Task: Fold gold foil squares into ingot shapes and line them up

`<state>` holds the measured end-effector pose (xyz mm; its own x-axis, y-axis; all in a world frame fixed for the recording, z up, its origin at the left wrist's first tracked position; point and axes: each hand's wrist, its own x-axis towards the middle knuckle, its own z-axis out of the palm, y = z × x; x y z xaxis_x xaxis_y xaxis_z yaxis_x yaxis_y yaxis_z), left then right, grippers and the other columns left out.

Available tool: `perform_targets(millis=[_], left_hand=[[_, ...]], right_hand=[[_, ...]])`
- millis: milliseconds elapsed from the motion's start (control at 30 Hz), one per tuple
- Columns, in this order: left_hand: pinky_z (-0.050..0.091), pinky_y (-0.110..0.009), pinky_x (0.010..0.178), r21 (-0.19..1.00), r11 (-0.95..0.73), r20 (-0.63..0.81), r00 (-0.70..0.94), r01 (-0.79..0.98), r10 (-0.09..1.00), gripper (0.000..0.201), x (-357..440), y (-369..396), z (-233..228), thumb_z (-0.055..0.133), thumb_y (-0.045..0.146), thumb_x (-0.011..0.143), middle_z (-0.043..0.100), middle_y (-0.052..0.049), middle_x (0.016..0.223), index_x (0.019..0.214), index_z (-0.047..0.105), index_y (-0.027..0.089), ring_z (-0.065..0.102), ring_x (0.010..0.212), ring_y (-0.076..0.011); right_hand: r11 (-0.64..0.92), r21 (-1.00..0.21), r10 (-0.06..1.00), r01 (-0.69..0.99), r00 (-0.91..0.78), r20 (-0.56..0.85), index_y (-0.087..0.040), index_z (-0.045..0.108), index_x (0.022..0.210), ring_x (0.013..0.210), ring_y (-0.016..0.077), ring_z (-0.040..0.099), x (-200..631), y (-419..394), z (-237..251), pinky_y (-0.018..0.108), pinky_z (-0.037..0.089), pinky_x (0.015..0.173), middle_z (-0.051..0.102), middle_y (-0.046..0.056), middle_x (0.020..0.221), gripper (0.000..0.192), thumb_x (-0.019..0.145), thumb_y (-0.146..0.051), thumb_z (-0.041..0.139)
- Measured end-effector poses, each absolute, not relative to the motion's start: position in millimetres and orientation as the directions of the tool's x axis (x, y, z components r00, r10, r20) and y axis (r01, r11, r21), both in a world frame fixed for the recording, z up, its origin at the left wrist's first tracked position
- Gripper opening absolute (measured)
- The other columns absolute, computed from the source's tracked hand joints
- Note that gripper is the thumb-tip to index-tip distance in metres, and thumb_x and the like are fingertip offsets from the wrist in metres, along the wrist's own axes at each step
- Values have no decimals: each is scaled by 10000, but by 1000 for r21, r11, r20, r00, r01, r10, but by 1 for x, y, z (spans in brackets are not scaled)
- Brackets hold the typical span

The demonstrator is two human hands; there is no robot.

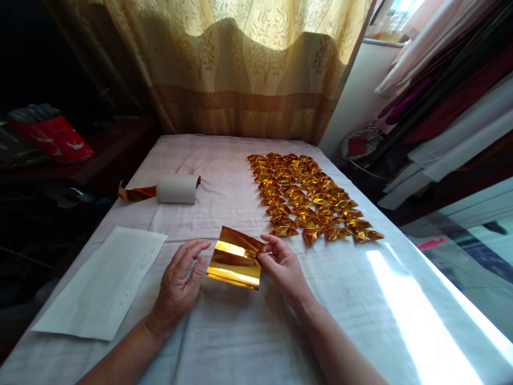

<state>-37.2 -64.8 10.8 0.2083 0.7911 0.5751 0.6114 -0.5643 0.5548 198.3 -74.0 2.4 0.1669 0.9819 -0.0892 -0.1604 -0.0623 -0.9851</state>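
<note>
A square sheet of shiny gold foil paper (236,259) is held above the table, slightly curved, by its right edge. My right hand (282,264) pinches that edge between thumb and fingers. At the sheet's left side, my left hand (182,278) is open, thumb and fingers apart, its fingertips close to the foil. Beyond my right hand, many folded gold foil pieces (304,200) lie in rows on the white cloth. A white tube (176,189) with gold foil sticking out of both ends rests on its side at the back left.
A printed white paper sheet (104,283) lies on the cloth-covered table (240,347) to the left. A red container (56,136) stands on a dark surface beyond the table's left edge. Patterned curtains (248,69) hang behind, and clothes (460,107) hang at the right.
</note>
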Motion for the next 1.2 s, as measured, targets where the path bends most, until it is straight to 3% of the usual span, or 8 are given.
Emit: perform_targets(millis=[133,233,433,700,933,1067,1200], left_hand=[[492,-348,957,387,-687,658,338,615,673,281,-32,-75,21,532,201,942,684,-52,1113,1212,603,239,631,1056,-199],[444,-371,985,309,-731,603,470,608,645,282,-23,-84,21,524,244,959,711,-59,1135,1227,611,225,620,1095,-215],[413,-399,993,225,-711,522,533,667,666,414,-12,-90,11,456,392,1002,671,-104,1268,1344,546,178,581,1178,-248],[478,-368,947,304,-699,555,475,647,682,407,-13,-89,8,464,427,998,686,-114,1194,1310,526,173,617,1121,-233],[508,-304,798,344,-682,601,406,646,688,138,-19,-78,18,552,232,957,670,-45,950,1045,656,212,630,893,-180],[485,-276,714,297,-704,618,432,645,657,177,-25,-74,24,541,194,957,638,-19,834,1054,682,235,598,778,-153],[463,-267,683,166,-767,665,504,620,551,234,-30,-73,27,544,141,944,657,5,760,1114,669,242,589,700,-138]], right_hand=[[17,-999,969,-29,247,10,-210,618,1058,510,62,505,194,-75,-3,176,388,468,592,-47,753,362,711,-280,690],[80,-995,963,60,254,93,-215,613,1068,533,72,544,188,-79,-3,179,427,480,609,-35,783,324,748,-251,647],[193,-979,956,63,213,203,-231,617,1068,721,120,656,176,-86,-2,238,559,691,652,-21,798,276,792,-217,626],[294,-953,956,69,-19,294,-249,635,1106,892,145,696,168,-96,-3,294,569,851,728,6,955,316,821,-127,575],[380,-903,925,201,-110,365,-268,608,1203,947,158,688,170,-97,3,307,551,895,721,17,1019,409,834,-101,557],[504,-723,849,473,-118,515,-272,515,1358,1119,220,628,180,-93,2,397,513,978,661,86,1201,538,842,-135,574],[479,-471,793,741,-135,594,-251,496,1400,1324,300,467,191,-87,0,500,421,1054,492,146,1421,632,786,-129,588]])
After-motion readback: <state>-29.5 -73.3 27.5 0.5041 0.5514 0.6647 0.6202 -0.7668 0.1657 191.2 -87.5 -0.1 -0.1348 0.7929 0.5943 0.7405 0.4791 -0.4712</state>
